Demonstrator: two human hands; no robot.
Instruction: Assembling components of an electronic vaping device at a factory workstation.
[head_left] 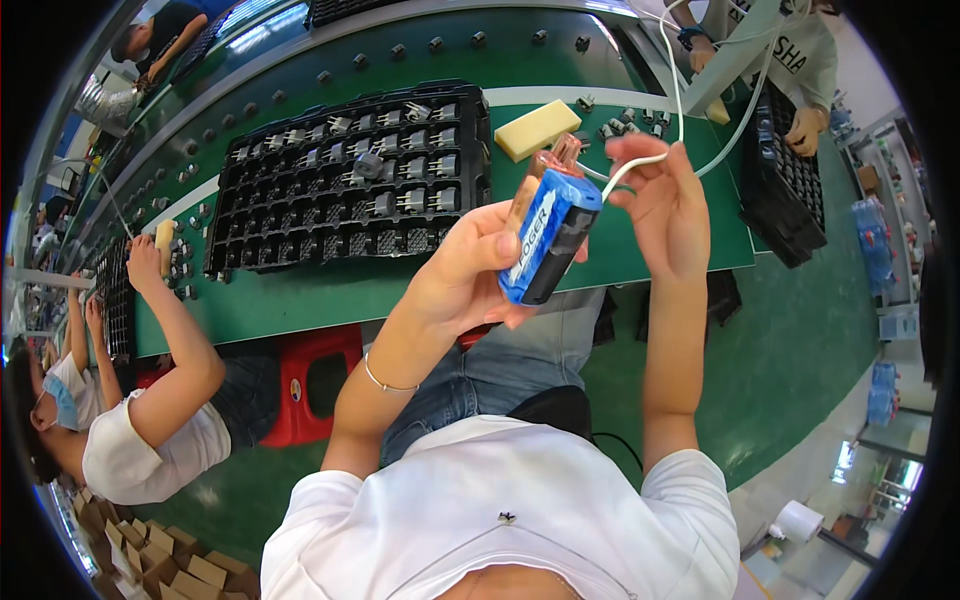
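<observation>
My left hand [468, 262] is closed round a blue and black box-shaped device [545, 240], held tilted above the near edge of the bench. The device has a reddish, partly see-through top, and its exact kind does not show. Just right of it is my right hand [665, 205], raised, with fingers apart and loosely bent. A white cable [645, 160] crosses in front of those fingers and runs down toward the device; where it ends is hard to make out. Behind the device lies a pale yellow block [537, 130] on the green bench top [310, 305].
A black compartment tray [340, 240] with several small metal-pinned parts lies left of my hands. Loose parts [630, 125] sit behind my right hand. Co-workers sit at the left, far left and far right; a stack of black trays [785, 190] stands at the right. A red stool [300, 390] is below the bench.
</observation>
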